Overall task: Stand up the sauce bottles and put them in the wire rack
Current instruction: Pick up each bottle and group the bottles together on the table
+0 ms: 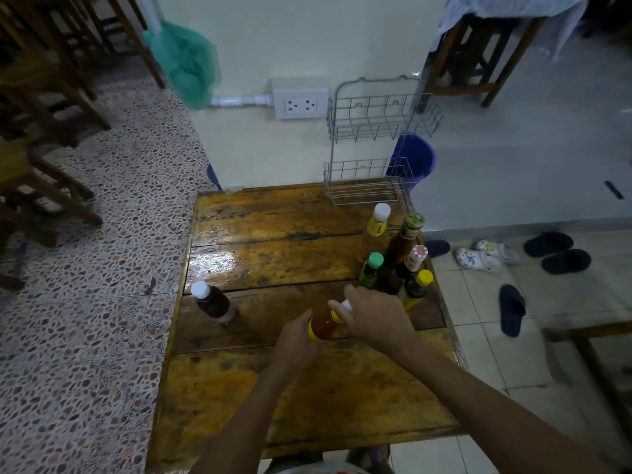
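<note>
Both hands are gripping the orange bottle (324, 326) over the table (273, 388). Left hand (297, 340) fingers are curling round its base; right hand (374, 314) fingers are wrapping its neck.

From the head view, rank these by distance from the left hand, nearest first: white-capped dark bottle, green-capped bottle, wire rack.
1. White-capped dark bottle, to the left of the left hand.
2. Green-capped bottle, in the right-side cluster.
3. Wire rack, at the table's far edge.

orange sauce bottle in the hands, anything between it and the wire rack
Yes. A cluster of standing bottles sits on the table's right side, between the orange sauce bottle and the wire rack; going left of them looks clear.
</note>
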